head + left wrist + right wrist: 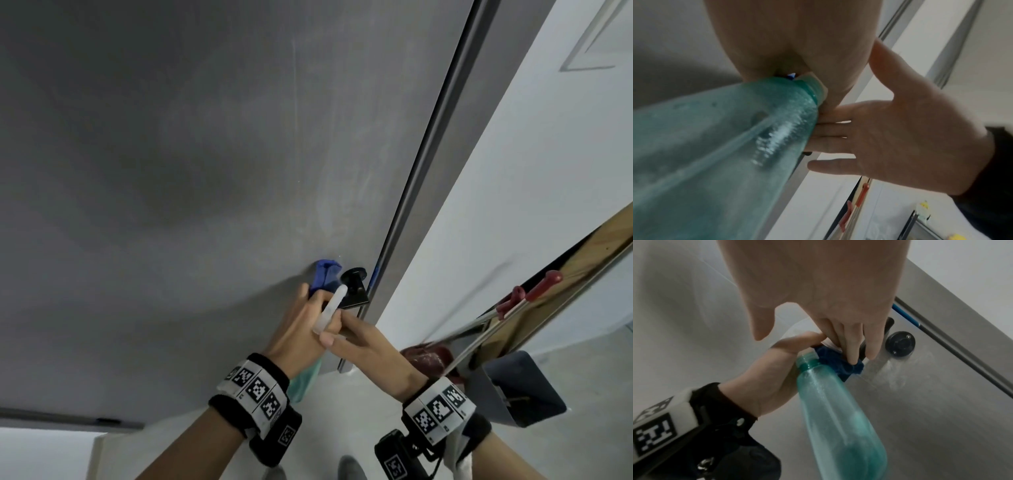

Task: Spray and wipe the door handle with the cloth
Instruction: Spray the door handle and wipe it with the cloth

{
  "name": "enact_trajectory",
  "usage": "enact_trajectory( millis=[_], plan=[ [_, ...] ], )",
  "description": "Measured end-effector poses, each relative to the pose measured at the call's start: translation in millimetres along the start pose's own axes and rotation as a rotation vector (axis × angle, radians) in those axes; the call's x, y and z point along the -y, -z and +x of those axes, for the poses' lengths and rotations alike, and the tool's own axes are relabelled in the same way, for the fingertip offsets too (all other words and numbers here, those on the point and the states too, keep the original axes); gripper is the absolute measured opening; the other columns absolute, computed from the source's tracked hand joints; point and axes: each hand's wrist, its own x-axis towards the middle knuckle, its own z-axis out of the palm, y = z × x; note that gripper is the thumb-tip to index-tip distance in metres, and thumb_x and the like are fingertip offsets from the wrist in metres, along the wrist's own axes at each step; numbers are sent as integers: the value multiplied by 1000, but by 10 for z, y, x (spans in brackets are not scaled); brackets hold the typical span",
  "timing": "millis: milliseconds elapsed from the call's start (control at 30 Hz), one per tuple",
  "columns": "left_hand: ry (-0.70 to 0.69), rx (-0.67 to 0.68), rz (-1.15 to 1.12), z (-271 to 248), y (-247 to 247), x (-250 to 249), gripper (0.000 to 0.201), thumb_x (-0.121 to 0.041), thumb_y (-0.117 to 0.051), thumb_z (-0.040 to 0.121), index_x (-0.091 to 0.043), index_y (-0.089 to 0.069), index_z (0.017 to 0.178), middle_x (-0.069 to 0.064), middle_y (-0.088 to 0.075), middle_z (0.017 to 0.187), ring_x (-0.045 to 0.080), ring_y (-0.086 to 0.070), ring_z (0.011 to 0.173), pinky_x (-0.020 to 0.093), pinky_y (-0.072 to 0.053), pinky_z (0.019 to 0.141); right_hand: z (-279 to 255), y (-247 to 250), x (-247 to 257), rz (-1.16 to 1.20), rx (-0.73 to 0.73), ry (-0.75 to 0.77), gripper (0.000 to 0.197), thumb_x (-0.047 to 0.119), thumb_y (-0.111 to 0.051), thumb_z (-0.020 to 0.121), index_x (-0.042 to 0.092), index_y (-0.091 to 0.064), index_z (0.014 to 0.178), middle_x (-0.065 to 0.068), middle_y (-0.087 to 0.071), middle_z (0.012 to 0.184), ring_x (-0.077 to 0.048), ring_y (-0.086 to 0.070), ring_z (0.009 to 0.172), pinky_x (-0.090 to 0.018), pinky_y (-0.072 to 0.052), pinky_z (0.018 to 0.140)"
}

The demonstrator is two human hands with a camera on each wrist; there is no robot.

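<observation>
From the head view, the left hand [301, 325] grips the neck of a teal spray bottle [305, 378] against the grey door [205, 171], with a blue cloth [325, 277] bunched beside the black door handle [354, 277]; the right hand [363, 346] reaches in with straight fingers. The left wrist view shows the bottle close up and the right palm open, fingers extended. In the right wrist view, the right fingers [851, 345] press the cloth by the handle's round black mount [900, 344].
</observation>
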Motion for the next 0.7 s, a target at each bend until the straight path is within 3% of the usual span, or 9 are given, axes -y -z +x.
enact_trajectory(
  millis=[100, 167, 333, 400, 467, 533, 600, 700],
  plan=[
    [2, 93, 162, 53, 20, -94, 25, -28, -52, 90, -18, -46, 112, 3, -32, 104, 24, -56, 78, 37, -54, 72, 60, -19, -18, 44, -48, 5, 27, 40, -72, 89, 23, -66, 109, 1, -71, 99, -14, -66, 99, -31, -52, 92],
    [-43, 88, 229, 70, -1, -130, 22, -26, -47, 93, -17, -43, 112, 3, -29, 103, 23, -53, 77, 39, -55, 71, 87, -15, -30, 59, -85, 27, 25, 34, -71, 91, 18, -67, 109, -4, -74, 99, -16, -68, 96, -30, -54, 88],
    [-25, 101, 160, 142, -59, -200, 19, -28, -43, 95, -16, -45, 110, 2, -31, 104, 21, -54, 80, 41, -57, 76, 93, 21, -63, 134, -171, 26, 19, 23, -61, 98, 6, -68, 104, 12, -73, 86, -1, -67, 84, -16, -49, 77],
    [4, 106, 138, 160, -90, -210, 29, -33, -49, 92, -18, -46, 116, 1, -31, 106, 19, -55, 81, 40, -57, 79, 70, 34, -89, 167, -186, 17, 18, 19, -57, 100, 4, -67, 99, 12, -71, 80, -1, -65, 79, -14, -49, 74],
    [27, 113, 77, 176, -132, -189, 46, -38, -60, 84, -20, -48, 125, 0, -32, 108, 19, -58, 88, 39, -56, 85, 58, 59, -137, 278, -225, -48, 20, 18, -56, 101, 1, -65, 95, 5, -66, 79, -9, -63, 80, -20, -53, 76],
    [42, 117, -28, 192, -158, -161, 69, -45, -72, 71, -23, -49, 133, -4, -33, 113, 16, -58, 99, 37, -54, 94, 62, 115, -169, 370, -335, -139, 22, 20, -58, 94, -1, -65, 90, -7, -60, 78, -19, -59, 79, -29, -54, 76],
    [50, 132, -70, 185, -157, -142, 92, -53, -80, 66, -27, -42, 145, -8, -33, 122, 11, -53, 116, 32, -48, 104, 74, 191, -197, 407, -469, -184, 25, 17, -57, 93, -4, -69, 88, -10, -62, 73, -20, -60, 68, -30, -53, 66],
    [57, 76, -124, 134, -80, -67, 92, -54, -83, 70, -23, -44, 148, -9, -37, 128, 6, -50, 122, 25, -44, 105, 98, 302, -238, 395, -560, -142, 33, 14, -56, 98, -6, -70, 77, -9, -67, 66, -22, -63, 61, -29, -55, 61]
  ],
)
